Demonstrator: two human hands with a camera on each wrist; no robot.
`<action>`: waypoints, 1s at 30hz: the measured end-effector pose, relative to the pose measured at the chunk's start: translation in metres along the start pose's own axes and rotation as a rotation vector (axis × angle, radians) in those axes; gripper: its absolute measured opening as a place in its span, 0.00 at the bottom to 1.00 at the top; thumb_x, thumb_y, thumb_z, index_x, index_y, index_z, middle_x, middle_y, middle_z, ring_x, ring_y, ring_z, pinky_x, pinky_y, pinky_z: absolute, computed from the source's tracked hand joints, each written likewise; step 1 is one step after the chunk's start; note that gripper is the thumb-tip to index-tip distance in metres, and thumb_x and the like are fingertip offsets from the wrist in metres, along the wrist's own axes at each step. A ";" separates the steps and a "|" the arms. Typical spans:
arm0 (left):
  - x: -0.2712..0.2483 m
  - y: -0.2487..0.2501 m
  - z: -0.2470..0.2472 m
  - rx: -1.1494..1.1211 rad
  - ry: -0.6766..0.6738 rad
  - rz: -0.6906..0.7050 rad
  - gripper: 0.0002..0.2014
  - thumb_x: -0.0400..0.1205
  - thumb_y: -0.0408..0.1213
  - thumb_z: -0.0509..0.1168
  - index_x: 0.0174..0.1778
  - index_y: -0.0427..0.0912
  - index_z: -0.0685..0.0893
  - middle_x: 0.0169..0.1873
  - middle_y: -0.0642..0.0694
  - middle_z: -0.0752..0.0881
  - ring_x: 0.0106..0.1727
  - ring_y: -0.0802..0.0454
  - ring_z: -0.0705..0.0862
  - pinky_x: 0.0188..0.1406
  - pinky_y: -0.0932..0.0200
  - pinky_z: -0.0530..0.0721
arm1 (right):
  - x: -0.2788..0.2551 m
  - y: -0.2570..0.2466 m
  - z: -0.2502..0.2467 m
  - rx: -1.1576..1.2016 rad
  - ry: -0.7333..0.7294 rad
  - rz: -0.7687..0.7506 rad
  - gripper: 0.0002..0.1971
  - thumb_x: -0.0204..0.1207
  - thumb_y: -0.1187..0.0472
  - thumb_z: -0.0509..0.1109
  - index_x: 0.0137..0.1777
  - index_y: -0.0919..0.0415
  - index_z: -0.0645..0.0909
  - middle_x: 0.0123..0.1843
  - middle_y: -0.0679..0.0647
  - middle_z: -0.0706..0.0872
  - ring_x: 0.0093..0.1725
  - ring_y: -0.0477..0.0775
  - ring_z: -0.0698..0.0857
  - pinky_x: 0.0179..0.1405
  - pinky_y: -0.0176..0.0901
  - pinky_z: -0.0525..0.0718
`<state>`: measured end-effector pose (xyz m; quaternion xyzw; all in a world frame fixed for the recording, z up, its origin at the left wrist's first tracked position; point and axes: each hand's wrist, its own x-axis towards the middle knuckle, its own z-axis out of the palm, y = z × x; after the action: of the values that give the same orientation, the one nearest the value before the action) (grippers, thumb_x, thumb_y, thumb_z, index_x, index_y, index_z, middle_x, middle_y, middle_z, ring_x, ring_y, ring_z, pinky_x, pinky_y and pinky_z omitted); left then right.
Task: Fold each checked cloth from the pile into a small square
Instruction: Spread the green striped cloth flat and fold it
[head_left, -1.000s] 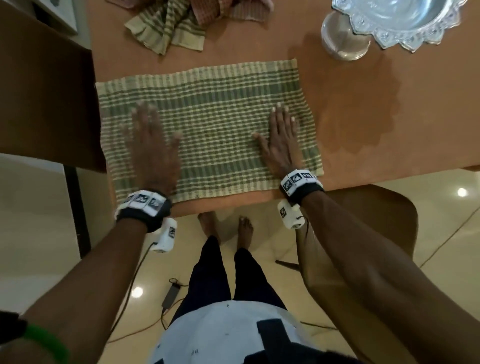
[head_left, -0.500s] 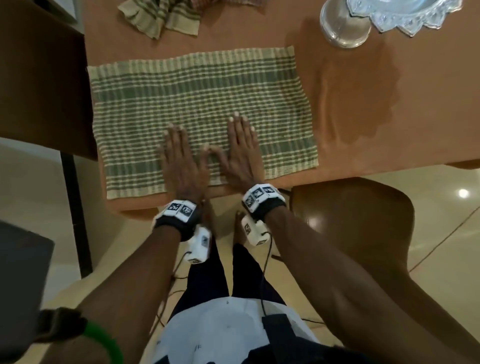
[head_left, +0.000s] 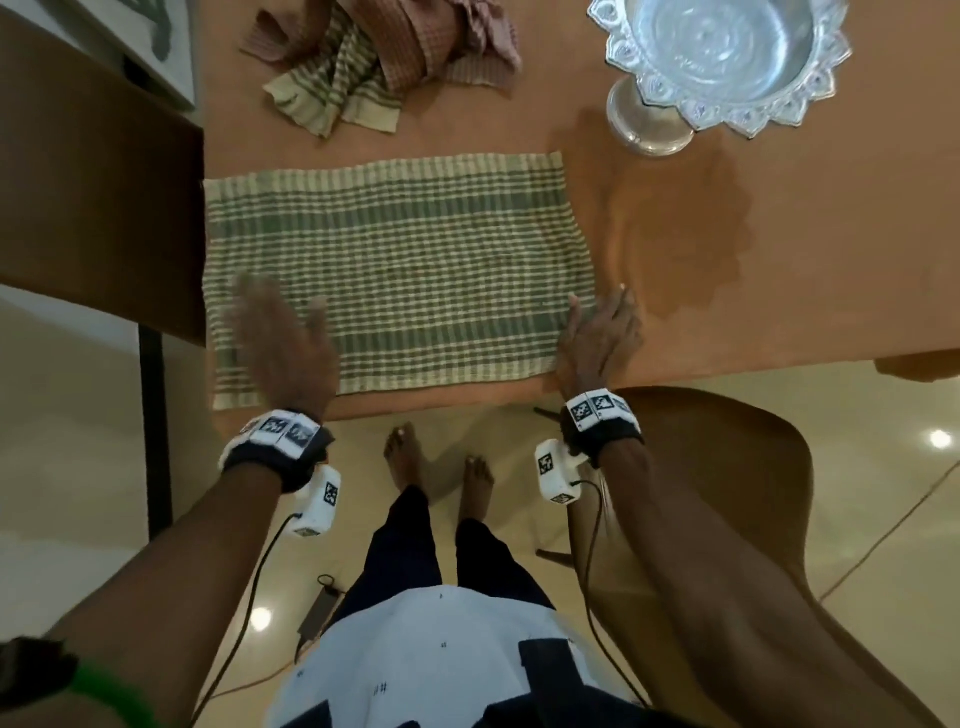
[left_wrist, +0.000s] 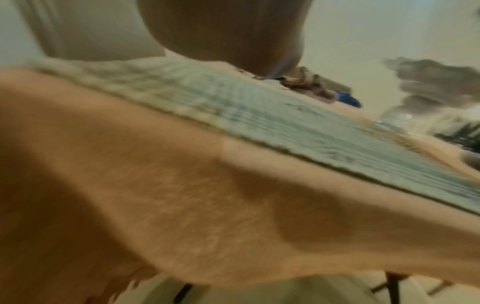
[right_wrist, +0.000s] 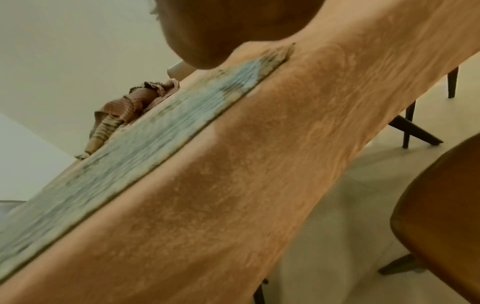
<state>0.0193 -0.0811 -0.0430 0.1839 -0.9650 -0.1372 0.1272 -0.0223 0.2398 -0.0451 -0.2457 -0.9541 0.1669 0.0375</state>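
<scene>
The head view alone shows both hands whole. The left hand (head_left: 283, 338), blurred, lies flat with fingers spread on the near left part of the cloth (head_left: 400, 270). The right hand (head_left: 597, 338) is at the cloth's near right corner, fingers loosely straight; whether it grips the edge cannot be told. The wrist views show only the heel of each palm, the surface (right_wrist: 285, 164) edge and the cloth seen edge-on.

The cloth is green and cream checked, spread flat as a wide rectangle between the hands. The pile (head_left: 384, 57), brown and green checks, lies crumpled beyond the left hand. A silver bowl (head_left: 722, 57) stands beyond the right hand. The wristbands carry black-and-white square markers; no writing is legible.
</scene>
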 end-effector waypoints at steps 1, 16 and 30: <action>0.006 0.022 0.007 -0.028 -0.033 0.154 0.30 0.91 0.51 0.53 0.81 0.30 0.67 0.82 0.30 0.65 0.84 0.35 0.63 0.84 0.34 0.56 | -0.005 -0.005 -0.003 -0.035 0.018 -0.008 0.32 0.86 0.42 0.56 0.80 0.64 0.66 0.79 0.62 0.72 0.75 0.65 0.72 0.72 0.61 0.68; 0.058 0.274 0.058 -0.228 -0.741 0.299 0.31 0.82 0.67 0.59 0.38 0.37 0.78 0.39 0.36 0.86 0.38 0.38 0.84 0.32 0.53 0.76 | 0.014 -0.007 -0.016 0.351 -0.199 0.164 0.08 0.70 0.60 0.68 0.47 0.61 0.81 0.46 0.60 0.86 0.47 0.65 0.83 0.46 0.56 0.83; 0.149 0.246 0.023 -0.151 -0.821 0.222 0.12 0.77 0.41 0.74 0.43 0.34 0.83 0.39 0.38 0.84 0.38 0.44 0.81 0.42 0.47 0.82 | -0.034 -0.086 -0.022 0.506 -0.258 -0.287 0.08 0.63 0.69 0.72 0.40 0.59 0.78 0.36 0.52 0.82 0.34 0.54 0.78 0.29 0.41 0.66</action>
<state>-0.2005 0.0856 0.0418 -0.0006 -0.9367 -0.2549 -0.2401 -0.0284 0.1592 0.0047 -0.0682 -0.9041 0.4219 -0.0009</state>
